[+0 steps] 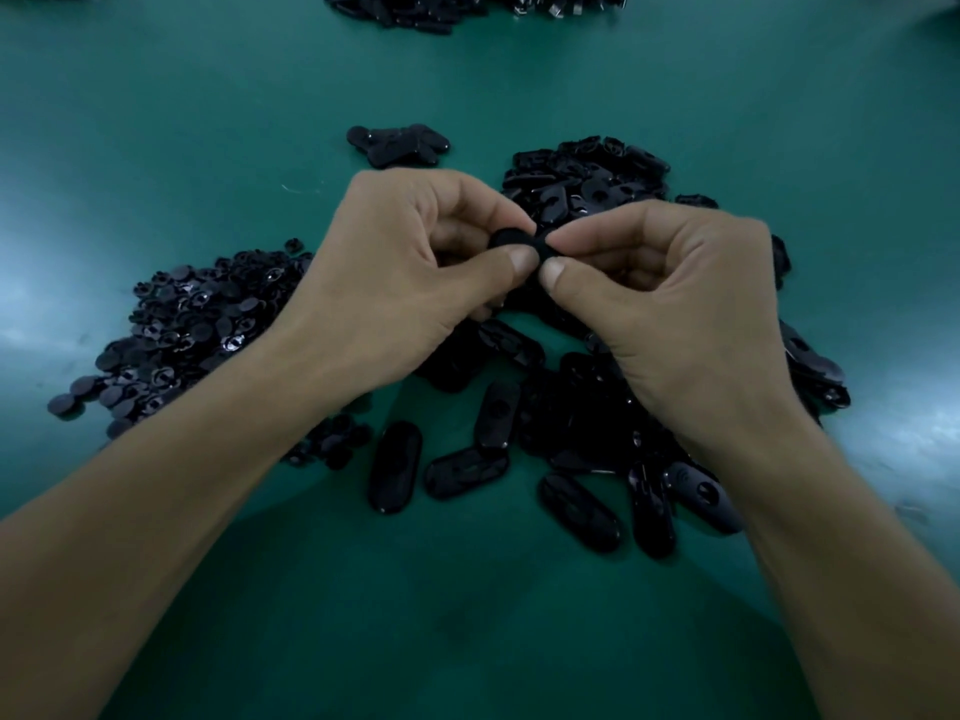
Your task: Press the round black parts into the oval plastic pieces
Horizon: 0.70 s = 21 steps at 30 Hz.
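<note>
The round part [511, 240] is held up over the middle of the surface [208, 122], caught between the two hands. The left hand [410, 257] pinches one edge between thumb and forefinger, and the right hand [675, 288] pinches the other. Both grips are narrow and closed on it, with the remaining fingers curled underneath. The fingers hide whether an oval already sits beneath the disc, so it looks like the pressing step, but how well it is seated cannot be read.

Below and to the right lie the ovals [571, 439], some loose near the wrists and many more heaped behind the right hand. To the left is the heap of rounds [192, 330], which is still large. Just beyond the hands sits a small cluster [400, 145] of black pieces. These may be finished ones, though that is only a guess at this distance. Another dark heap [457, 10] lies at the far edge.

With both stocks so full and the cluster so small, the job seems to be at an early stage — one pair in hand and most of it left to do.
</note>
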Each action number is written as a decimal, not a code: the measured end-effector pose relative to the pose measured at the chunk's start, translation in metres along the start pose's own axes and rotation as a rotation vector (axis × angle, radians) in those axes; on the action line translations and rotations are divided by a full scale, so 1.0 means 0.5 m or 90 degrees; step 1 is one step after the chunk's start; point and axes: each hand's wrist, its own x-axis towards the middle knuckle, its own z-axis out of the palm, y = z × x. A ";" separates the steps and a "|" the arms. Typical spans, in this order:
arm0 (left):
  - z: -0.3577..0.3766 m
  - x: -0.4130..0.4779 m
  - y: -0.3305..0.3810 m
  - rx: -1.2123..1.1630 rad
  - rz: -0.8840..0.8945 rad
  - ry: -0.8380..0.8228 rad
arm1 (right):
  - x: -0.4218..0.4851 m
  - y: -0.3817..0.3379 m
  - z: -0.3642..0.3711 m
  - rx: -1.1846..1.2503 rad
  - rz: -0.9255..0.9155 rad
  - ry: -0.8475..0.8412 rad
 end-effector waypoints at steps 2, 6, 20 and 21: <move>0.001 0.001 -0.001 0.016 0.011 0.012 | 0.000 -0.002 -0.001 0.011 -0.002 -0.001; 0.000 0.003 -0.005 0.064 0.038 0.039 | -0.003 -0.002 0.000 0.005 -0.010 0.002; -0.048 0.057 -0.028 0.076 -0.004 0.172 | -0.015 0.005 0.011 -0.195 -0.069 0.018; -0.061 0.070 -0.034 0.074 -0.013 0.199 | -0.017 0.006 0.011 -0.222 -0.081 0.008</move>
